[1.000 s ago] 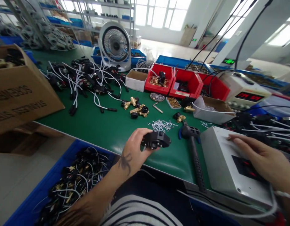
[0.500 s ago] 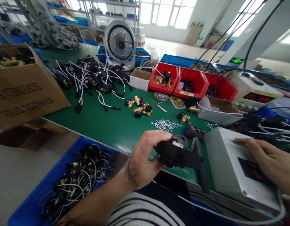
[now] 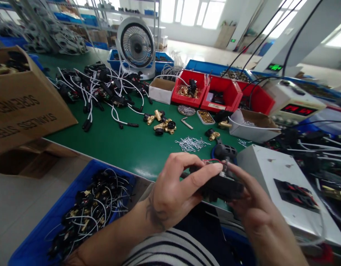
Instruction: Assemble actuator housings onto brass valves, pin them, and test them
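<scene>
Both hands hold a black plastic assembly (image 3: 222,186) with a thin red wire and a small metal part on top, above the bench's front edge. My left hand (image 3: 178,184) grips its left end, with a finger reaching over the top. Around its right end my right hand (image 3: 256,207) is closed; its fingertips are partly hidden behind the part. Just beyond lies a black tool with a round grey-black head (image 3: 225,150). To the right stands a grey metal box (image 3: 266,166) with a dark panel and red wires.
Metal pins (image 3: 191,144), brass fittings (image 3: 164,127) and a small tray of brass bits (image 3: 205,116) lie on the green bench (image 3: 109,147). Red bins (image 3: 221,94), a fan (image 3: 137,48) and cabled assemblies (image 3: 103,88) stand behind. A blue crate (image 3: 34,236) sits lower left, below a cardboard box (image 3: 29,103).
My right hand has left the grey box's top and moved left to take hold of the assembly's right end. My left hand's finger now reaches over it. The view has shifted slightly.
</scene>
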